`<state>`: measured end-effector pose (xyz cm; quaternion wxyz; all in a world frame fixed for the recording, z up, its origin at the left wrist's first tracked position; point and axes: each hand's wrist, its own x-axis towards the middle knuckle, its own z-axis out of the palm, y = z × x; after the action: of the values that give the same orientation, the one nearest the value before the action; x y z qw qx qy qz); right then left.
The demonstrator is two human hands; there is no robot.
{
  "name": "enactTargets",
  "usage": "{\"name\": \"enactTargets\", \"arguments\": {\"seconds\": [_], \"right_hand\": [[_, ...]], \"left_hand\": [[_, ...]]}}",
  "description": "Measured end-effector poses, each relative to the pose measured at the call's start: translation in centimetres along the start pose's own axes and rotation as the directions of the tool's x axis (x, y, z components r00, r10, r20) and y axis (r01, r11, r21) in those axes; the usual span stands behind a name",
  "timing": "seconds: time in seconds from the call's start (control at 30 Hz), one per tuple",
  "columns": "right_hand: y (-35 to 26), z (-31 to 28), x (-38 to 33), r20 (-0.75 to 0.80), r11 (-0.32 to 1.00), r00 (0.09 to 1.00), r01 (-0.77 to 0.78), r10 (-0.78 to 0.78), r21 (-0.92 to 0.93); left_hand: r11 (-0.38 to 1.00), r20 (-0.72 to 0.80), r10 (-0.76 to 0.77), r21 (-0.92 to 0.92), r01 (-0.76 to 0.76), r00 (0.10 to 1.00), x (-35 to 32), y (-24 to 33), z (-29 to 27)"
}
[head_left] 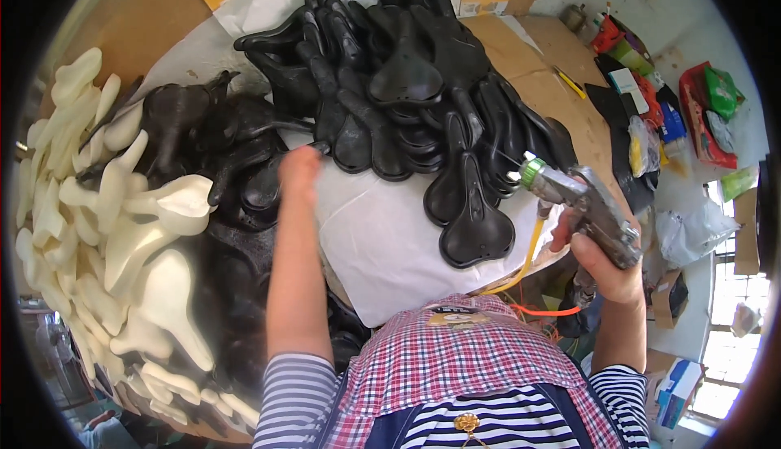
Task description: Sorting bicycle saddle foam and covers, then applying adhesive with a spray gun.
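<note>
The left hand (299, 166) reaches forward over the white sheet (382, 237) that covers the table (561, 107), its fingers at the edge of a dark saddle (264, 185) in the left-hand heap; the hand is blurred, so I cannot tell whether its grip has closed on the saddle or only touches it. The right hand (606, 266) is wrapped tight around the handle of a metal spray gun (582, 201), whose green-ringed nozzle points left toward a black saddle (476, 221) lying alone on the sheet, near but apart from it. A yellow hose (527, 254) hangs from the gun. Behind, a big pile of black saddles (407, 75) fills the far side of the sheet. To the left lies a heap of cream foam pads (122, 229), touching the dark saddles beside them. Coloured packets and bottles (659, 99) crowd the table's right end.
</note>
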<state>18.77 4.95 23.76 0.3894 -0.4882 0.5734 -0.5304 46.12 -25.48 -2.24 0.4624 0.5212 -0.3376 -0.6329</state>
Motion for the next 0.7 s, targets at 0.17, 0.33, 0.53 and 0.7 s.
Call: {"name": "enactTargets", "arguments": {"seconds": [0.17, 0.33, 0.53, 0.7], "right_hand": [[0.7, -0.1, -1.2, 0.073, 0.986, 0.990, -0.109, 0.119, -0.124], [1.8, -1.0, -2.4, 0.106, 0.980, 0.975, -0.188, 0.194, -0.070], [2.4, -0.6, -1.4, 0.234, 0.949, 0.952, -0.125, 0.197, -0.290], [1.4, 0.8, -0.7, 0.130, 0.997, 0.989, -0.072, 0.073, -0.010]], "left_hand": [[0.930, 0.063, -0.315, 0.219, 0.295, 0.947, 0.9, -11.3, 6.0], [0.957, 0.029, -0.290, -0.011, 0.290, 0.957, 0.7, -8.9, 7.5], [0.956, 0.172, -0.252, -0.104, 0.273, 0.952, -2.8, -1.9, 1.3], [0.925, 0.230, -0.285, -0.188, 0.329, 0.931, -3.5, -2.9, -2.6]]}}
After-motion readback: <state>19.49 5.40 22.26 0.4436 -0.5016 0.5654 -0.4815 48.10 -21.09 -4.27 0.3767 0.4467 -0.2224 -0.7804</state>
